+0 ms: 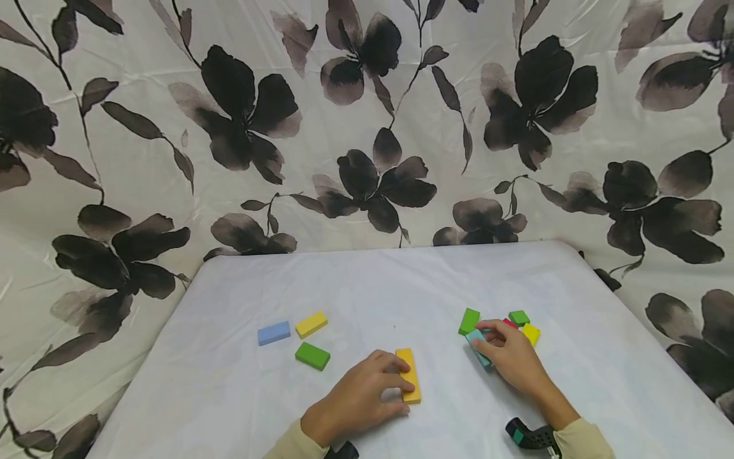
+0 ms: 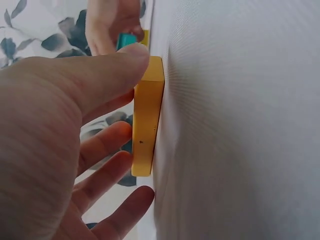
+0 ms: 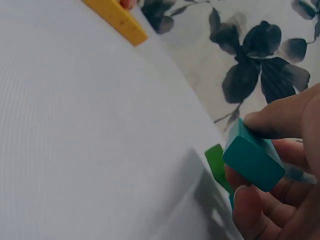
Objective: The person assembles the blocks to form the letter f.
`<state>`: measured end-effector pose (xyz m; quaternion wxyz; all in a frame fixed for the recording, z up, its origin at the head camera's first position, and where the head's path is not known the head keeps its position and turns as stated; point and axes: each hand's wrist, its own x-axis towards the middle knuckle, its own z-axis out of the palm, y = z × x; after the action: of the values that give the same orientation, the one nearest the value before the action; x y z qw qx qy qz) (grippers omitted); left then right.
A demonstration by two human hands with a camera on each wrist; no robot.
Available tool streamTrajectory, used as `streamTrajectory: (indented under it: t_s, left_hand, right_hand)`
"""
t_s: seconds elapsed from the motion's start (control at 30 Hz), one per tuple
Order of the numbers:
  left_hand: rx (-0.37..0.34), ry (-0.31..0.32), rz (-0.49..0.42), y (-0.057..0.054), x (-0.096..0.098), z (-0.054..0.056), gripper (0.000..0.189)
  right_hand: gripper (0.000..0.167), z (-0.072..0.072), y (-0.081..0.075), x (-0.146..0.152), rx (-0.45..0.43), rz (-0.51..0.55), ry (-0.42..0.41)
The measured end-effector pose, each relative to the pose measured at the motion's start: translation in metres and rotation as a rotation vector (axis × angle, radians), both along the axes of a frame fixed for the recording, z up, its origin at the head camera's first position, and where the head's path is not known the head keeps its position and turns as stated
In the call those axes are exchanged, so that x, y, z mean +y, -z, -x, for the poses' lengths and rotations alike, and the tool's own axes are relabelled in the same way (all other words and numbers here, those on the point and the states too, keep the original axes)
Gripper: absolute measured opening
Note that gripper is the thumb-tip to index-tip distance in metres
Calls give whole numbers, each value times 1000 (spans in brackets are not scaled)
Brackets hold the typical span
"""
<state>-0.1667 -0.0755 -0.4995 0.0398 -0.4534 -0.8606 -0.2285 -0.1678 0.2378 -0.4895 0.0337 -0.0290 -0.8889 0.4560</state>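
In the head view my left hand [image 1: 367,389] is over a long orange-yellow block [image 1: 408,357], curved fingers on its upper face. The left wrist view has the thumb across one end of this block [image 2: 145,130] and the other fingers spread along its edge. My right hand [image 1: 513,357] pinches a teal block [image 1: 480,349] between thumb and fingers, tilted beside a group of small blocks. The teal block's end [image 3: 254,162] faces the right wrist camera. Around it lie a green block [image 1: 469,320], a mostly hidden red block [image 1: 509,322], another green block [image 1: 519,317] and a yellow block [image 1: 531,333].
To the left lie a blue block [image 1: 274,333], a yellow block [image 1: 311,324] and a green block [image 1: 312,356], apart from each other. A white cloth covers the table [image 1: 229,408]. Behind it hangs a flower-patterned curtain [image 1: 321,127].
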Motion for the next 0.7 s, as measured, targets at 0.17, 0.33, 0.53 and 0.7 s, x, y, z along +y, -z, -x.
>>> streamTrajectory:
  t_s: [0.17, 0.33, 0.53, 0.7]
  left_hand:
    - [3, 3, 2, -2, 4, -1, 23]
    - [-3, -14, 19, -4, 4, -1, 21]
    - [-16, -16, 39, -1, 2, -1, 22]
    - [-32, -5, 48, 0, 2, 1, 23]
  right_hand:
    - [41, 11, 1, -5, -42, 159, 5]
    - [38, 25, -1, -18, -60, 205, 13]
    - [37, 41, -8, -37, -55, 269, -23]
    - [36, 50, -9, -43, -60, 313, -13]
